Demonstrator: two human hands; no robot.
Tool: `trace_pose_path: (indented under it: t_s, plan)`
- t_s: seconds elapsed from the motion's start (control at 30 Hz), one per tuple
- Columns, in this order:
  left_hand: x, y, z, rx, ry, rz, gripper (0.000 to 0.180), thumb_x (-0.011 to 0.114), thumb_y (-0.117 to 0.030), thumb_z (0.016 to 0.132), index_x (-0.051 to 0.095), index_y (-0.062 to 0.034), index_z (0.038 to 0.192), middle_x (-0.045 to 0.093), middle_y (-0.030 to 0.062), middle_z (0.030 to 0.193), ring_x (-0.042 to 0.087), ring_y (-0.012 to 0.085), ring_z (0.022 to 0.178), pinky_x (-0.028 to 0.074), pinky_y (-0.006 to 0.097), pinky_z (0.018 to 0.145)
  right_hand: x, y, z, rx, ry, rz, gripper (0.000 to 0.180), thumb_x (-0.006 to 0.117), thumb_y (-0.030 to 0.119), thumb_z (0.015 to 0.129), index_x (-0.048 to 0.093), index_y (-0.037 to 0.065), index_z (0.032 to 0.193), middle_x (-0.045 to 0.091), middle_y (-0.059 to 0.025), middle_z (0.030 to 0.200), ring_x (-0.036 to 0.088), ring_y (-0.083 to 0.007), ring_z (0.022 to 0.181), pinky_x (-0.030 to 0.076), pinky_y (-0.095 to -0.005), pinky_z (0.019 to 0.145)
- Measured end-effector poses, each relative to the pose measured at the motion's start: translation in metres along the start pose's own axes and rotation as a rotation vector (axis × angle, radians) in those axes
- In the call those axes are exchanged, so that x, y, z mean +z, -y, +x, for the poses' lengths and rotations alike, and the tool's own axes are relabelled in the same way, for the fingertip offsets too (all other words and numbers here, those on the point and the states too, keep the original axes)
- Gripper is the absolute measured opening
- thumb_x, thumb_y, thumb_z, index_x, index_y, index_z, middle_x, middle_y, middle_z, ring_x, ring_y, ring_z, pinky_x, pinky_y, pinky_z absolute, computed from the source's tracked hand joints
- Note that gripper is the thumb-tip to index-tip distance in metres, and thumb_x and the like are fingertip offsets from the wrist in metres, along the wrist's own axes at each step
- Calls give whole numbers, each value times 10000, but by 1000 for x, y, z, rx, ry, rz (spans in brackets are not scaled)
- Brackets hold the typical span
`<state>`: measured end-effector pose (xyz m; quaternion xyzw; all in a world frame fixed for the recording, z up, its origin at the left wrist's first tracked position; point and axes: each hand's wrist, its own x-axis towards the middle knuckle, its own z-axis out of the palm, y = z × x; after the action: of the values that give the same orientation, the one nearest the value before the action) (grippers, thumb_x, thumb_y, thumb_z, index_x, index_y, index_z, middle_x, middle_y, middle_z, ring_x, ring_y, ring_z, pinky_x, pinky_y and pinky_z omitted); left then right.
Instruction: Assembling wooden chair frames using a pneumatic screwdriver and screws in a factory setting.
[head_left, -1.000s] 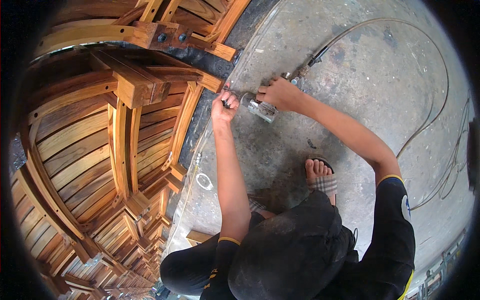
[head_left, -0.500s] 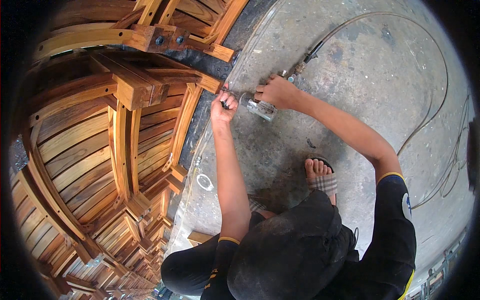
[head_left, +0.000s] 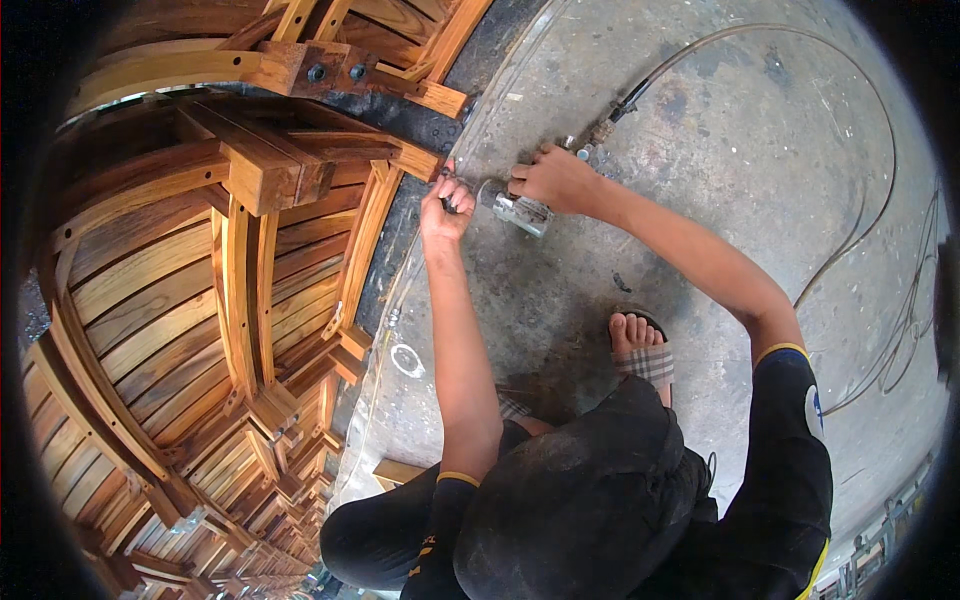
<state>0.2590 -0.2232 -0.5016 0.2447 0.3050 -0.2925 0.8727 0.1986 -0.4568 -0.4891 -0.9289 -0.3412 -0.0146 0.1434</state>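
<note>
Fingers awfully near the business end, we'd watch those knuckles

So here's what has us twitchy. The right hand (head_left: 552, 183) is wrapped over the metal tool (head_left: 522, 213), whose silver body pokes out toward 8 o'clock just above the floor (head_left: 760, 170). The left hand (head_left: 447, 207), over at 9 o'clock from the right, is curled around a small dark part (head_left: 450, 205). We can't tell exactly what that is, or whether it joins the tool, because fingers cover most of it.

Biggest worry: if a trigger sits under the right fingers and gets squeezed, the tool could kick and nip the left ones. Next, the hose (head_left: 632, 97) leaves the coupling (head_left: 600, 132) toward 1 o'clock and loops wide round to 4; a snag out there could yank the tool sideways. The left knuckles sit right beside the timber end (head_left: 415, 163) of the wooden frame (head_left: 238, 300), so a slip toward 11 o'clock might mean scraped skin. And with the foot (head_left: 632, 335) in an open sandal (head_left: 652, 368) at 5 o'clock, we reckon a dropped tool could roll into bare toes
</note>
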Motion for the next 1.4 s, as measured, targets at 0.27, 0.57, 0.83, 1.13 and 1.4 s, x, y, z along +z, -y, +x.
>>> trace_pose_path:
  t_s: [0.27,0.57,0.83,1.13,1.4]
  plan:
    - [0,4,1,41,-36,83,239,393,-195,984,563,-68,1095,368,-58,602,296,95,502,243,235,464,-4,0,3,-8,24,-1,189,598,96,737,608,154,916,613,-16,882,649,-229,777,464,-379,723]
    - [4,14,-2,119,-152,334,224,389,-260,1003,528,-142,1132,350,-50,604,287,94,498,262,236,450,1,0,-3,-22,23,10,211,620,101,732,612,158,935,613,-3,885,648,-225,772,472,-370,712]
    - [-4,6,-3,88,-147,246,239,396,-293,998,528,-160,1147,342,-53,604,299,93,519,257,234,450,4,2,-1,-23,10,13,212,619,102,733,609,162,936,615,-6,897,647,-236,774,469,-382,706]
    - [10,10,-20,128,-194,372,198,447,-242,986,553,-137,1114,356,-47,604,298,79,484,237,228,423,-9,14,-8,-15,9,-13,210,612,110,737,598,161,941,604,-7,901,646,-219,797,469,-375,720]
    - [22,20,-36,164,-182,609,229,447,-213,986,558,-34,1076,355,-37,622,305,79,486,243,231,411,-16,23,-13,4,137,6,205,623,98,726,590,148,923,580,-16,883,639,-219,783,460,-359,725]
